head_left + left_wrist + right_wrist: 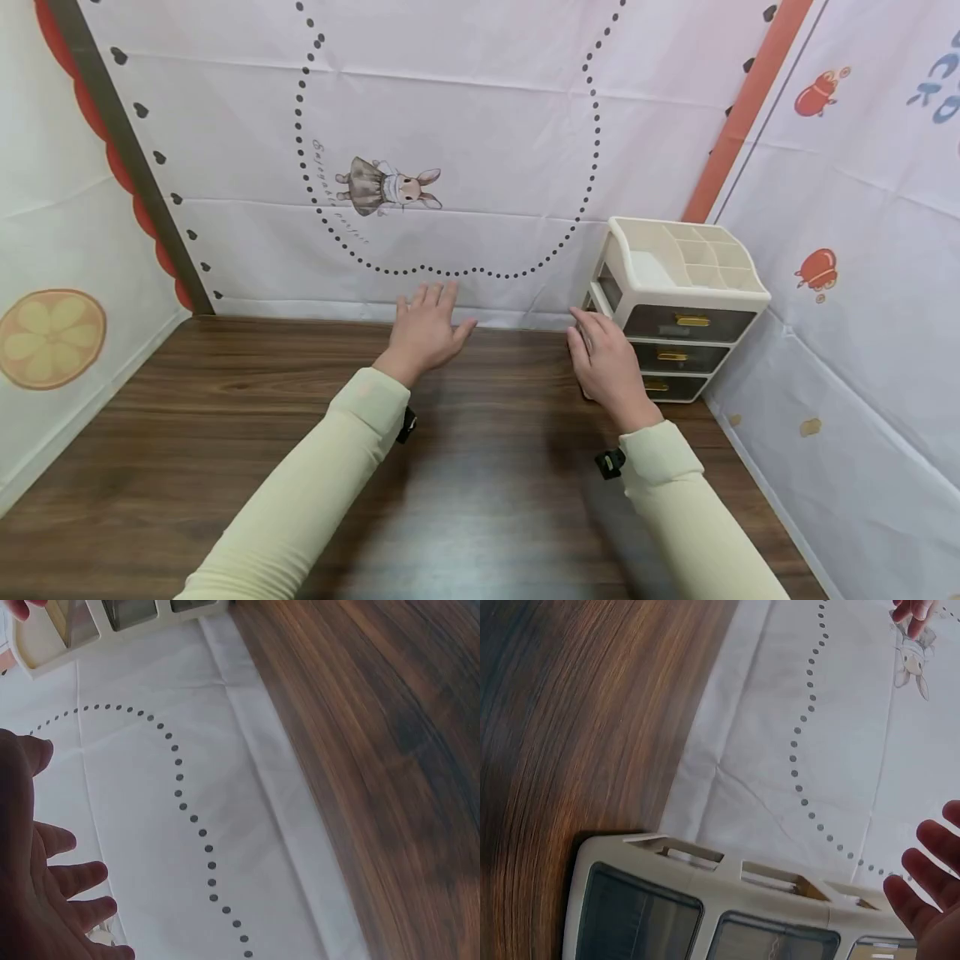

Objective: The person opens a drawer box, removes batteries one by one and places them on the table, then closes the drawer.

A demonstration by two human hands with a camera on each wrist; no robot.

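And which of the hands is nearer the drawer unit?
The right hand, which overlaps the drawer unit in the head view; the left hand is clearly farther away.

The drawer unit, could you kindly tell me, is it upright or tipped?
The drawer unit stands upright, its divided top uppermost above three drawers.

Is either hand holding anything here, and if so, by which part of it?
Nothing is held: the left hand is empty, and the right hand, near the drawer unit, grips nothing either.
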